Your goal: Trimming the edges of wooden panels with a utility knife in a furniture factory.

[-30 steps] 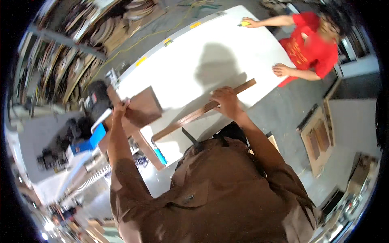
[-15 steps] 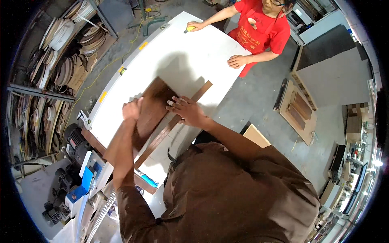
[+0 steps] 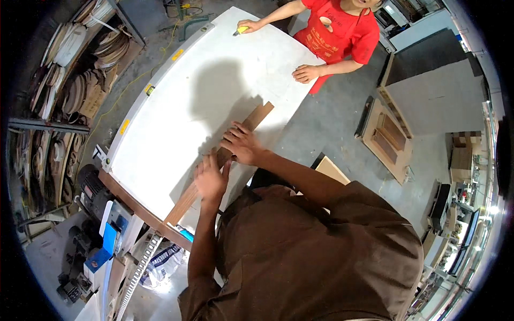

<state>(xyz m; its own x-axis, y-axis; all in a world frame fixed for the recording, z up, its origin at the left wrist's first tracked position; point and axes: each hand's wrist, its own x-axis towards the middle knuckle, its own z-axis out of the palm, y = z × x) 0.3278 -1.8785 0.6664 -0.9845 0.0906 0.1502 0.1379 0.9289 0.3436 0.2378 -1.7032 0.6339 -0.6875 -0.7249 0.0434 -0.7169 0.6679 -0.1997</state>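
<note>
A narrow brown wood-grain length (image 3: 184, 204) lies slantwise across the near part of the white table. Its far end looks doubled, like a panel on edge beside a strip (image 3: 266, 108); the hands hide most of the join. My left hand (image 3: 210, 179) is closed over its middle, thumb on the near side. A little farther up, my right hand (image 3: 243, 144) grips it with fingers bent over the top. Close to its lower end, a blue-handled tool (image 3: 187, 234) is partly covered.
Across the white table (image 3: 160, 123), a person in red (image 3: 337, 32) holds a yellow cutter (image 3: 243, 29) and rests the other hand on the edge. A motor machine (image 3: 92, 184) stands left, near shelves of coiled edging (image 3: 110, 51). Boards lie on a low stand (image 3: 388, 142) at right.
The wide brown face of the panel no longer shows; only narrow edges do. My left hand has moved right and nearer, closer to my right hand. The view has shifted slightly.
</note>
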